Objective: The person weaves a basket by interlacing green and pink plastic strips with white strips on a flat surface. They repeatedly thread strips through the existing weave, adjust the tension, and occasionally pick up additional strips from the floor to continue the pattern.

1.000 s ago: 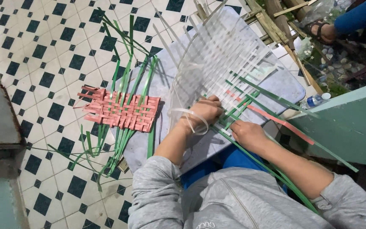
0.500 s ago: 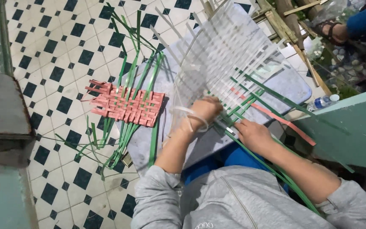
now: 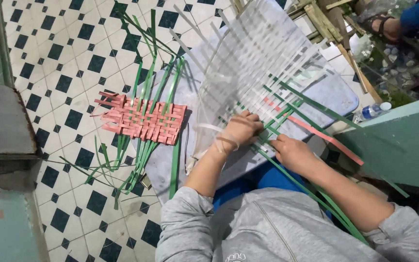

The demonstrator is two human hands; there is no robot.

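My left hand (image 3: 241, 130) presses down on the woven mat of white strips (image 3: 263, 73), fingers curled, grip narrow and pinching where the white weave meets the green strips (image 3: 292, 104). A loose white strip (image 3: 214, 130) loops over that wrist. My right hand (image 3: 294, 154) is just beside the left, fingers bent on a long green strip (image 3: 311, 194) that runs back along my forearm; the grip looks closed on it, though the fingertips are partly hidden, so I can't be certain. A pink strip (image 3: 326, 138) runs diagonally off the mat's lower right edge, beside the green ones.

The white mat lies on a pale blue surface (image 3: 335, 92), tilted away from me, loose strip ends fanning out at the far side. Left of it, half on the surface and half over the floor, sits a smaller woven panel of pink strips crossed with green (image 3: 144, 121), green ends trailing out both ways. Black-and-white tiled floor (image 3: 59, 63) beneath. A clear plastic bottle (image 3: 372, 111) lies by the green wall (image 3: 398, 140) on the right. Another person's sandalled foot (image 3: 384, 26) at top right.
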